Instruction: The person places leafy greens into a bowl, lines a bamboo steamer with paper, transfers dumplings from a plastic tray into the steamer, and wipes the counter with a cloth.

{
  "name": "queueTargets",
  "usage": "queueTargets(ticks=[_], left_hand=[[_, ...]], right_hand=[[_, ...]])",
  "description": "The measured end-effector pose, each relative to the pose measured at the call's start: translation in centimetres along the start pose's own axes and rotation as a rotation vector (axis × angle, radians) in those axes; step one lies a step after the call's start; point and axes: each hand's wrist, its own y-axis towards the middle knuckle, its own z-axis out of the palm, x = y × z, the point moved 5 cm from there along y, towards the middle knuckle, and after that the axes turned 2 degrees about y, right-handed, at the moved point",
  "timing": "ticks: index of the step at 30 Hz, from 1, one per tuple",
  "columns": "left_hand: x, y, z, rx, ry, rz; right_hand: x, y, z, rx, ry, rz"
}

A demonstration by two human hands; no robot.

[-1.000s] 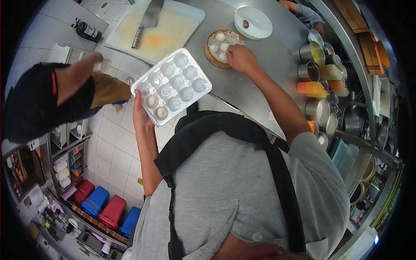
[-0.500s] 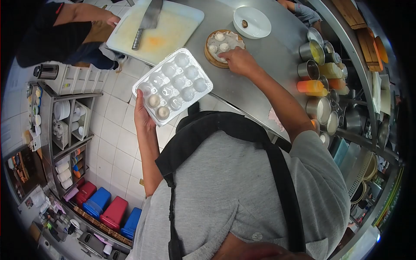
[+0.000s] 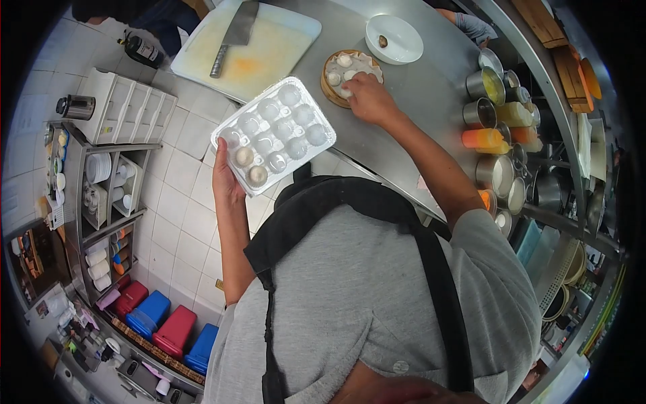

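Note:
A white moulded tray (image 3: 274, 137) is held at its lower left edge by my left hand (image 3: 229, 176), off the steel counter's near edge. Two round pale dumplings (image 3: 244, 157) sit in its cups at the near left; the other cups hold none. On the counter stands a round bamboo steamer (image 3: 329, 92) lined with paper, with several white dumplings (image 3: 344, 60) in it. My right hand (image 3: 369, 99) reaches over the steamer's right side, fingers bent down onto a dumpling. Its fingertips are partly hidden, so a firm grip cannot be made out.
A cleaver (image 3: 235, 35) lies on a white cutting board (image 3: 282, 30). Beyond the steamer is a white bowl (image 3: 404, 42) with a small brown piece. Metal pots (image 3: 479, 113) and sauce bottles line the right. Parts of two other people show at the top edge.
The person at the left has moved up toward the top edge, mostly out of view. My right hand has shifted slightly within the steamer. The tray stays in my left hand.

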Motion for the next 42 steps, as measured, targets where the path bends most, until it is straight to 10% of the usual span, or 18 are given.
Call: queueTargets(ticks=[7,16,22,25,29,34,42], left_hand=[[0.0,0.0,2.2,0.101,-0.045,0.012],[0.3,0.0,8.8,0.159,0.093,0.009],[3.5,-1.8,7.0,0.028,0.212,0.034],[4.1,-1.3,7.3,0.033,0.194,0.076],[3.5,-1.9,8.6,0.007,0.242,0.141],[4.4,-0.8,8.0,-0.087,0.42,0.238],[5.2,-1.1,7.5,-0.125,0.333,0.194]], right_hand=[[4.2,0.4,-5.2,-0.183,0.018,-0.088],[6.8,0.2,-6.2,0.082,1.025,0.288],[7.2,-0.3,-7.4,-0.025,0.605,0.205],[12.0,-3.8,-10.7,-0.638,0.055,-0.128],[17.9,-5.4,-9.0,-0.438,0.305,-0.366],[19.6,-3.6,-5.1,0.092,0.236,-0.032],[17.6,-3.7,-1.9,-0.009,0.307,-0.117]])
